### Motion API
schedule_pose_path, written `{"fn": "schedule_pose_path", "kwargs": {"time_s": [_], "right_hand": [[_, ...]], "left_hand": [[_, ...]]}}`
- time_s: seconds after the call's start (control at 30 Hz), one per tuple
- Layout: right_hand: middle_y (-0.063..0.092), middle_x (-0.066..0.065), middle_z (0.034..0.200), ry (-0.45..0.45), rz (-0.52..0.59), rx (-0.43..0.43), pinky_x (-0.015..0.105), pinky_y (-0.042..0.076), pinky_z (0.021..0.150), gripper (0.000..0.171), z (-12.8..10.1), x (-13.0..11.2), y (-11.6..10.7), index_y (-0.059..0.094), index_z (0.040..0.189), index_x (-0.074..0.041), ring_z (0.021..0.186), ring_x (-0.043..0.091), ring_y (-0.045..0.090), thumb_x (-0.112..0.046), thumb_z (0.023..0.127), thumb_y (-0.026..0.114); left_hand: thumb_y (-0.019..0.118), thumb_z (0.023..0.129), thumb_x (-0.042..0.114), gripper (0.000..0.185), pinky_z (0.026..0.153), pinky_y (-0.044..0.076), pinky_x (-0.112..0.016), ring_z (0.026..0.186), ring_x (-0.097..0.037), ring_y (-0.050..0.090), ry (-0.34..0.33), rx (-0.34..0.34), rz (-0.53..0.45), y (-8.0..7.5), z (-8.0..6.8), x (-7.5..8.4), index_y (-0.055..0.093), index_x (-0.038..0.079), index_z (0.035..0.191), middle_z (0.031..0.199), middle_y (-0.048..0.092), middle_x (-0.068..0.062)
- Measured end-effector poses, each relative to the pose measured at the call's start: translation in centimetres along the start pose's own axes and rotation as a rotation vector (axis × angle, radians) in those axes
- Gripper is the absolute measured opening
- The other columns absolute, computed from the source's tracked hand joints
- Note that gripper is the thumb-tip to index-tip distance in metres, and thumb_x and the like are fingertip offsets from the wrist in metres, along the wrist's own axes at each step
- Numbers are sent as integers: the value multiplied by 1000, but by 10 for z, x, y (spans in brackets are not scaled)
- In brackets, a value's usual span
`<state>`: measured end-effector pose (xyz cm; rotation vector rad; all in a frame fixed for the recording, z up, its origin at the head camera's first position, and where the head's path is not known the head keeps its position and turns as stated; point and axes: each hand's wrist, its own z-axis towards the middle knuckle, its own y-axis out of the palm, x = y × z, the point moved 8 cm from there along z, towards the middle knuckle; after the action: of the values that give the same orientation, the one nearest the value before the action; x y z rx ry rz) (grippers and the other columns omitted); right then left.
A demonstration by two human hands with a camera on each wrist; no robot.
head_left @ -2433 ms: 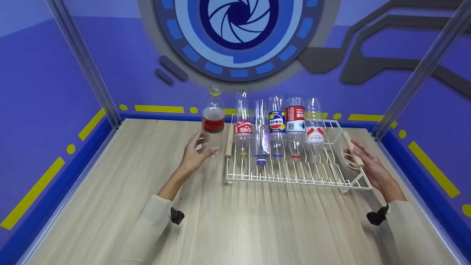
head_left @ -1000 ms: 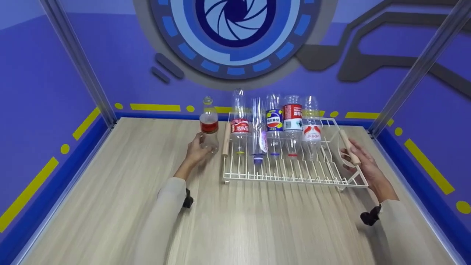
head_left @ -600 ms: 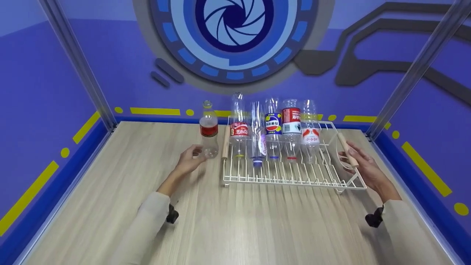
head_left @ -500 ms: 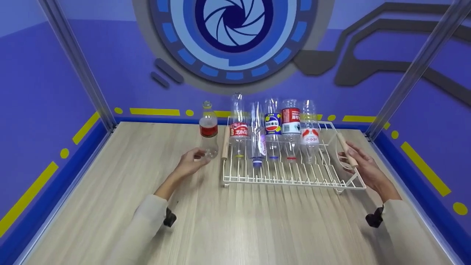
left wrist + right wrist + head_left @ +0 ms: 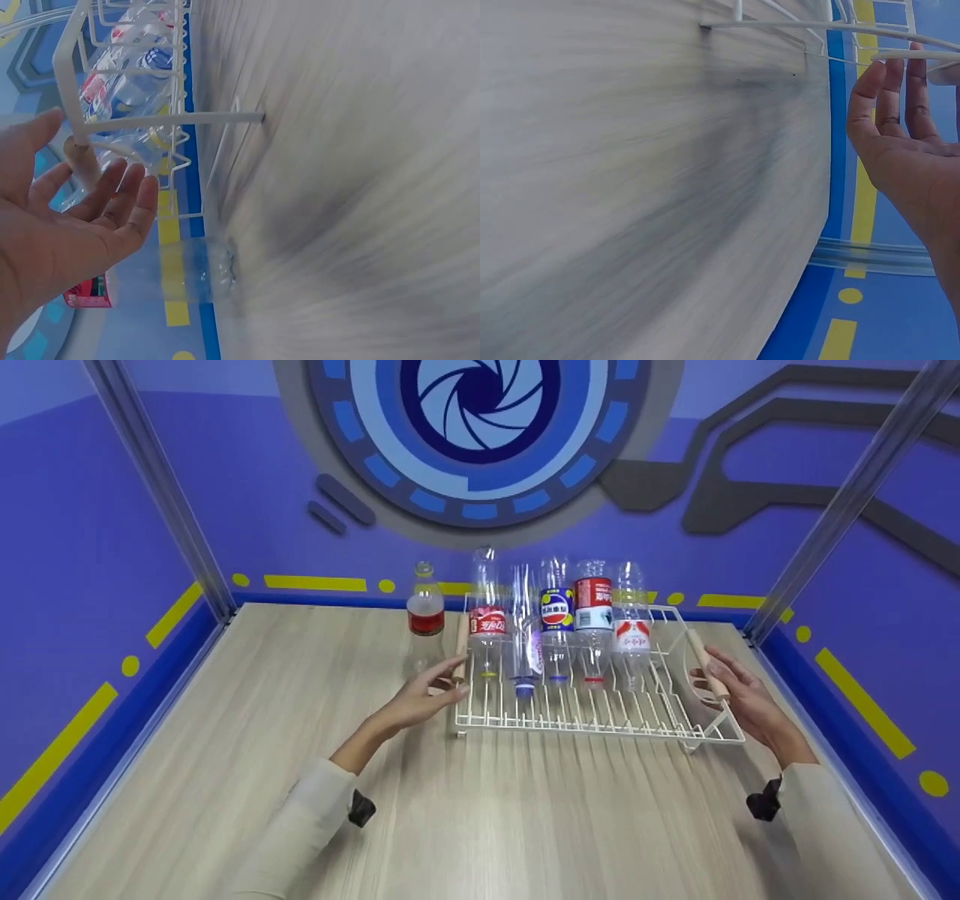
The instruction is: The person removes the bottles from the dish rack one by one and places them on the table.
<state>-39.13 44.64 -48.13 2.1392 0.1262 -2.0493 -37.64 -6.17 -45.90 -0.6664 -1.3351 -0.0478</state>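
A white wire rack (image 5: 585, 718) sits on the wooden table with several clear bottles upside down in it, such as a blue-labelled bottle (image 5: 559, 615). A red-labelled bottle (image 5: 425, 615) stands upright on the table just left of the rack; no hand touches it. My left hand (image 5: 420, 701) is open, its fingers stretched toward the rack's left wooden handle (image 5: 459, 652). In the left wrist view that left hand (image 5: 67, 225) hovers by the rack (image 5: 172, 118). My right hand (image 5: 742, 701) lies open against the right wooden handle (image 5: 703, 656).
Blue and purple walls with metal corner posts (image 5: 161, 487) enclose the table (image 5: 525, 825) on three sides. The rack stands toward the back, near the blue rim (image 5: 322, 598).
My left hand set the red-labelled bottle upright on the table, let go, and moved right to the rack's left handle. My right hand stayed at the right handle.
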Motion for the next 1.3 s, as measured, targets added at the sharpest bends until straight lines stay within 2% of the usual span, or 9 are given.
{"fn": "schedule_pose_path", "kwargs": {"time_s": [0.13, 0.3, 0.4, 0.67, 0.77, 0.9, 1.0, 1.13, 1.3], "right_hand": [[73, -7, 114, -9, 14, -4, 27, 58, 84, 43, -1, 1, 1, 38, 154, -28, 106, 9, 66, -23, 112, 39], [73, -6, 114, -7, 16, 0, 26, 59, 83, 42, 0, 0, 1, 40, 153, -28, 105, 9, 67, -23, 111, 40], [73, -6, 114, -6, 5, -8, 25, 59, 83, 43, 1, -1, 2, 39, 154, -26, 106, 10, 66, -23, 111, 40], [72, -8, 119, 28, -65, -46, 24, 56, 87, 45, 1, -12, -1, 40, 155, -24, 109, 9, 64, -20, 111, 43], [70, -13, 120, 46, -167, -37, 22, 56, 85, 45, 0, -20, -5, 42, 155, -21, 109, 5, 63, -19, 110, 46], [68, -18, 115, 34, -204, 10, 19, 56, 84, 36, 1, -42, -11, 58, 140, -29, 104, 1, 65, -15, 107, 53], [69, -18, 110, 9, -150, 51, 17, 56, 83, 29, 4, -61, -12, 63, 124, -34, 98, 1, 65, -13, 106, 55], [66, -20, 107, 8, -223, 93, 15, 56, 81, 22, 13, -83, -4, 59, 121, -34, 95, -1, 64, -20, 105, 58], [62, -21, 112, 0, -305, 78, 16, 55, 84, 23, 31, -97, 17, 54, 126, -32, 98, -1, 62, -24, 104, 59]], "left_hand": [[65, 101, 32, 70, 107, 47, -51, 129, -33, 53, 16, -48, -28, 9, 3, -5, 32, 20, 161, 147, 54, -18], [68, 99, 28, 75, 113, 41, -53, 137, -32, 47, -17, -103, -186, 10, 7, -20, 28, 29, 162, 153, 48, -17], [68, 99, 26, 76, 114, 40, -53, 142, -36, 43, -38, -120, -231, 9, 7, -25, 27, 33, 162, 155, 45, -17], [70, 98, 25, 77, 112, 41, -56, 144, -43, 38, -27, -91, -219, 7, 5, -21, 28, 30, 162, 157, 39, -20], [71, 97, 27, 77, 113, 38, -57, 143, -40, 37, -39, -72, -214, 7, 4, -22, 30, 31, 162, 157, 40, -18], [72, 96, 29, 76, 114, 36, -59, 143, -37, 38, -57, -54, -214, 7, 3, -23, 32, 35, 160, 156, 41, -13], [73, 95, 31, 76, 113, 37, -59, 143, -36, 38, -62, -50, -206, 7, 3, -23, 33, 36, 160, 156, 41, -11], [74, 94, 33, 77, 113, 37, -59, 142, -33, 38, -64, -55, -198, 7, 3, -22, 33, 35, 160, 158, 38, -11], [74, 94, 32, 78, 114, 37, -58, 142, -33, 38, -69, -52, -210, 6, 2, -24, 33, 35, 160, 159, 36, -11]]}}
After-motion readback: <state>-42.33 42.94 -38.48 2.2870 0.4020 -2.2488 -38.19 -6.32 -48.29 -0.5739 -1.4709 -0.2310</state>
